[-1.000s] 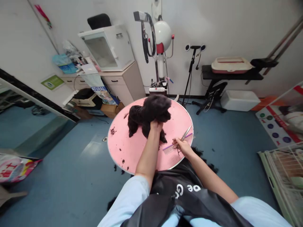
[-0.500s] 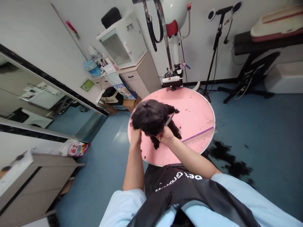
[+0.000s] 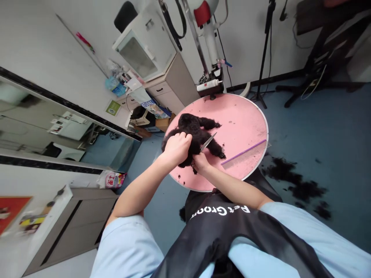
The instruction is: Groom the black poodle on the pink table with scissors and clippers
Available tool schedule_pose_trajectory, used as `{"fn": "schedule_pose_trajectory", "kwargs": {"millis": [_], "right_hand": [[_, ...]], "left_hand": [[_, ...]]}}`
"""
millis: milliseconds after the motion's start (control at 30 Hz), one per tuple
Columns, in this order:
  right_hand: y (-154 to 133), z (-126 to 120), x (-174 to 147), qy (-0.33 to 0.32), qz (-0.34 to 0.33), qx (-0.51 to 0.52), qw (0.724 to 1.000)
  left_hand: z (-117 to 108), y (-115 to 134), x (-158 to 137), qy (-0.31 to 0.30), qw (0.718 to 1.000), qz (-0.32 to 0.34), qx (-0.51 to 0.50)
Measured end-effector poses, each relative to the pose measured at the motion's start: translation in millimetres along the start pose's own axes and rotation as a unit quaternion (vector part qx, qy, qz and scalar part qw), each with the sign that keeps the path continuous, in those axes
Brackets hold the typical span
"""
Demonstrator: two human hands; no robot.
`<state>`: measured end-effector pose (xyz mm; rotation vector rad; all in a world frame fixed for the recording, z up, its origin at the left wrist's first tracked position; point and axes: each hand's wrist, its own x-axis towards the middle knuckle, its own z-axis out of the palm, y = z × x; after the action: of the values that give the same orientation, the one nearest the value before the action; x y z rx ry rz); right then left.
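A small black dog with curly fur is on the round pink grooming table, its legs stretched toward the table's middle. My left hand lies over the dog's near end, fingers curled into the fur and knuckles up. My right hand is closed around the handles of a pair of scissors, low beside the dog. The silver blades point up and right, over the dog's leg. My left hand and forearm hide part of the dog. Right of my right hand lies a purple-backed comb.
A holder with a white bottle and more scissors is at the table's back edge, by a metal post. Clumps of black hair lie on the blue floor to the right. A cabinet stands behind, left.
My left hand has moved from beneath the dog's near end to on top of it. The dog's back now shows. My right hand keeps the scissors beside the dog. The view has shifted.
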<state>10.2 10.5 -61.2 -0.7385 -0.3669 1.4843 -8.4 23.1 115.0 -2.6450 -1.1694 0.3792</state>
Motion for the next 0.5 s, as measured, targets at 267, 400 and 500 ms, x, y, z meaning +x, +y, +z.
{"fn": "schedule_pose_trajectory", "kwargs": {"millis": [267, 400, 500], "right_hand": [[-3, -16, -6, -0.01, 0.043, -0.045, 0.998], [-10, -47, -11, -0.02, 0.036, -0.168, 0.985], [-14, -71, -12, -0.02, 0.003, -0.266, 0.964]], "left_hand": [[50, -22, -19, 0.27, 0.907, -0.151, -0.286], [76, -40, -17, 0.332, 0.787, -0.237, -0.462], [86, -52, -13, 0.349, 0.741, -0.241, -0.521]]}}
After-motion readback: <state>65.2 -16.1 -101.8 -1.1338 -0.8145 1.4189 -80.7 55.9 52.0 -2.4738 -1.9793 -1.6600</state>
